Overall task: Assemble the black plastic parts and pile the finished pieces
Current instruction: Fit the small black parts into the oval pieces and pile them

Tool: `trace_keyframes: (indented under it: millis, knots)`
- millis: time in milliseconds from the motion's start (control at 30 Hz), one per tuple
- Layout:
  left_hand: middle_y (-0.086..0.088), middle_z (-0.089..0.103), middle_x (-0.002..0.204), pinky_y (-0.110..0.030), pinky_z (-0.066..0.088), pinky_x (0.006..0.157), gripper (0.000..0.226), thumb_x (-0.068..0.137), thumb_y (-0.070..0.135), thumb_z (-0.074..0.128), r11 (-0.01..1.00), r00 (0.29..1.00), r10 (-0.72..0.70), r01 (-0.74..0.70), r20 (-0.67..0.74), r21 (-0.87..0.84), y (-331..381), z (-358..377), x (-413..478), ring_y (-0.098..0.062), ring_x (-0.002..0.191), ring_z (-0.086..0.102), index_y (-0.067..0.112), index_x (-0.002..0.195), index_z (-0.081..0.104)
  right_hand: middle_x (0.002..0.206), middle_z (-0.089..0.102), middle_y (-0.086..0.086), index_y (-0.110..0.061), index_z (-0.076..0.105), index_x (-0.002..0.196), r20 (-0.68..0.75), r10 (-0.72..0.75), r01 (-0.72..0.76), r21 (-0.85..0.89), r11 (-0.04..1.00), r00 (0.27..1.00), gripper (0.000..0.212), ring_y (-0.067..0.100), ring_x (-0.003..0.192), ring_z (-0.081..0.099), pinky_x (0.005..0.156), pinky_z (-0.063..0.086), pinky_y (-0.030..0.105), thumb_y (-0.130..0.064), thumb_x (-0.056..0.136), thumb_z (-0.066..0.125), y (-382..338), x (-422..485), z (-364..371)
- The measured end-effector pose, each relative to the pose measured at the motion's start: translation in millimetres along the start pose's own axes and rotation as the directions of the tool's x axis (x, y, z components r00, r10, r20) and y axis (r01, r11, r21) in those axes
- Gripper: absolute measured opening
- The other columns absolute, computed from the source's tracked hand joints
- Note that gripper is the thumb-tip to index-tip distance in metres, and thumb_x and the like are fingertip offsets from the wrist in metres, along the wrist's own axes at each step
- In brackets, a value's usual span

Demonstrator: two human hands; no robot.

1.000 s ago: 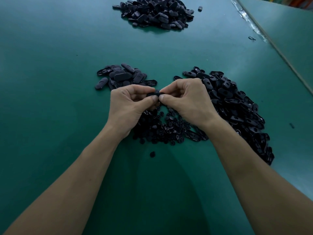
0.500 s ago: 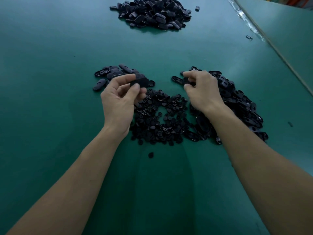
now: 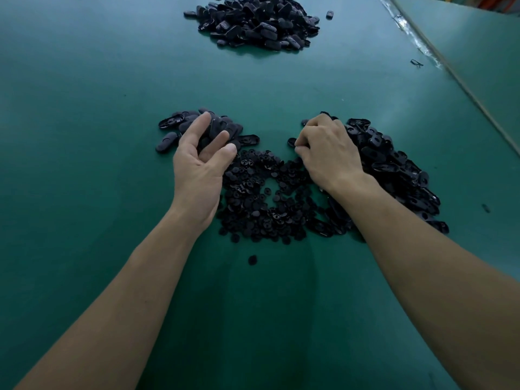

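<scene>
Three heaps of black plastic lie on the green table (image 3: 84,192). A small pile of oval finished pieces (image 3: 168,123) is at the left, small round parts (image 3: 253,201) are in the middle, and oval shells (image 3: 394,164) are at the right. My left hand (image 3: 201,164) hovers over the small left pile with its fingers spread and nothing in them. My right hand (image 3: 327,153) sits at the left edge of the shell heap with its fingers curled. They pinch a black oval shell (image 3: 292,142) whose end pokes out past my fingertips.
A large heap of black oval pieces (image 3: 259,21) lies at the far middle, with a stray piece (image 3: 329,14) beside it. One round part (image 3: 252,259) lies alone near me. A taped seam (image 3: 422,46) runs along the table's right side.
My hands have parted from the middle. The left carried the joined piece to the small left pile and let it go; the right went to the shell heap and picked up a shell.
</scene>
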State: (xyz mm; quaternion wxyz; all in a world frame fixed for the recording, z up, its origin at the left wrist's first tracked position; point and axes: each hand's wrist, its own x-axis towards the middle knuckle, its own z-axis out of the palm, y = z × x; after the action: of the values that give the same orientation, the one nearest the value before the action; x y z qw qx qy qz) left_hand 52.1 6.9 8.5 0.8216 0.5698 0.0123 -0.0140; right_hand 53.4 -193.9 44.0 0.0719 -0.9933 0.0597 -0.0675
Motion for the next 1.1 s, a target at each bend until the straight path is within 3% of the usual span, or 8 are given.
trace_keyframes:
  millis: [167,367,467,533,700,767,900,1100]
  knots:
    - [0.003,0.067,0.098,-0.027,0.053,0.087,0.024,0.094,-0.006,0.06,1.0,0.998,0.026,-0.025,0.054,-0.005,0,-1,-2,-0.01,0.096,0.064,0.013,0.107,0.066,0.105,0.067,0.006,-0.01,0.065,0.104,-0.038,-0.125,0.117,-0.165,0.979,0.991,0.01,0.027,0.105,0.053,0.088,0.048,0.039,-0.008,0.098,0.057,-3,-5,2]
    - [0.0,0.071,0.088,-0.03,0.055,0.081,0.01,0.092,0.004,0.065,0.992,0.982,0.093,-0.106,0.165,0.073,0,-1,-8,-0.017,0.084,0.067,0.012,0.098,0.068,0.097,0.07,0.009,-0.009,0.062,0.109,-0.126,-0.147,0.123,-0.177,0.976,0.981,0.019,0.029,0.102,0.056,0.085,0.047,0.037,0.002,0.095,0.054,2,-4,3]
    - [-0.004,0.071,0.088,-0.028,0.056,0.077,0.01,0.091,0.008,0.067,0.992,0.974,0.104,-0.117,0.202,0.054,1,0,-10,-0.018,0.082,0.069,0.01,0.101,0.066,0.101,0.071,0.007,-0.01,0.064,0.113,-0.182,-0.084,0.084,-0.005,0.996,0.98,0.018,0.027,0.104,0.055,0.088,0.048,0.037,-0.006,0.101,0.052,2,-7,3]
    - [-0.007,0.072,0.087,-0.028,0.057,0.075,0.01,0.092,0.006,0.067,0.991,0.971,0.104,-0.12,0.214,0.064,1,1,-10,-0.019,0.08,0.071,0.009,0.102,0.066,0.099,0.07,0.001,-0.014,0.067,0.11,-0.169,0.025,0.023,0.272,0.962,0.985,0.017,0.021,0.1,0.059,0.087,0.049,0.031,-0.012,0.103,0.051,-3,-13,1]
    - [-0.005,0.075,0.092,-0.028,0.058,0.077,0.016,0.09,0.008,0.072,0.986,0.972,0.105,-0.13,0.212,0.109,-1,2,-12,-0.023,0.085,0.074,0.013,0.105,0.068,0.086,0.07,0.0,-0.027,0.068,0.093,0.036,0.039,-0.052,0.82,0.57,0.999,0.022,0.005,0.072,0.068,0.061,0.052,0.015,-0.009,0.1,0.058,-23,-39,-8]
    - [-0.002,0.075,0.091,-0.027,0.058,0.077,0.017,0.088,0.011,0.074,0.98,0.967,0.109,-0.143,0.229,0.138,-2,2,-12,-0.02,0.083,0.073,0.015,0.105,0.069,0.085,0.07,0.003,-0.026,0.069,0.092,0.062,-0.019,-0.046,0.883,0.466,0.998,0.024,0.003,0.065,0.068,0.054,0.048,0.011,-0.005,0.099,0.058,-31,-48,-10]
    - [0.001,0.076,0.082,-0.024,0.058,0.069,0.008,0.09,0.012,0.073,0.974,0.959,0.11,-0.156,0.26,0.164,-2,0,-12,-0.013,0.072,0.072,0.015,0.097,0.072,0.084,0.071,-0.001,-0.023,0.071,0.093,0.03,-0.055,-0.003,0.9,0.435,0.998,0.023,0.003,0.065,0.068,0.057,0.051,0.012,-0.003,0.097,0.061,-38,-52,-13]
    - [-0.002,0.075,0.076,-0.024,0.057,0.063,0.008,0.09,0.006,0.069,0.984,0.968,0.104,-0.134,0.229,0.118,-1,-1,-11,-0.015,0.067,0.071,0.014,0.09,0.069,0.092,0.074,0.007,-0.024,0.071,0.103,0.107,-0.049,-0.072,0.883,0.464,0.993,0.019,0.023,0.082,0.073,0.083,0.061,0.039,-0.011,0.09,0.073,-34,-56,-10]
